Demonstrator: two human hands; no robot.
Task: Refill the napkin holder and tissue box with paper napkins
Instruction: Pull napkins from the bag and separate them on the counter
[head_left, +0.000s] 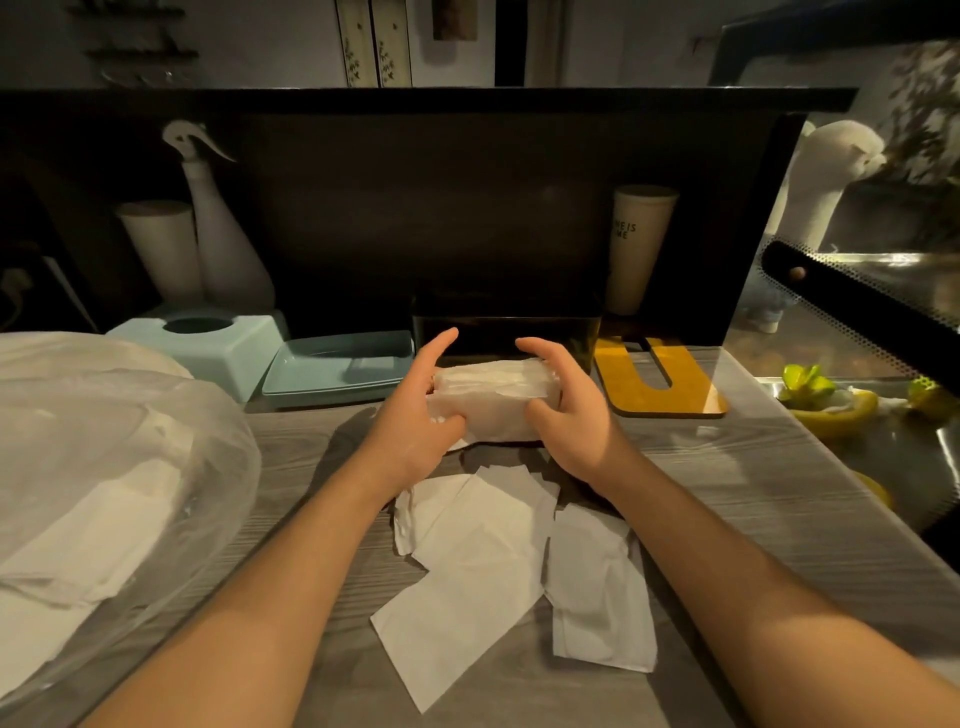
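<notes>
On a dim grey wood-grain bench (727, 499), both hands, left (410, 431) and right (576, 421), curl their fingers round a napkin stack (493, 400) just before the dark holder (504, 325) at the back edge, loose napkins (483, 561) lying nearer.

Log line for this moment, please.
left hand: grips napkin stack | right hand: grips stack | dark holder: just behind | loose napkins: on counter

napkin stack (496, 402) btwn hands, holder (506, 332) behind, loose napkins (498, 561) in front
</notes>
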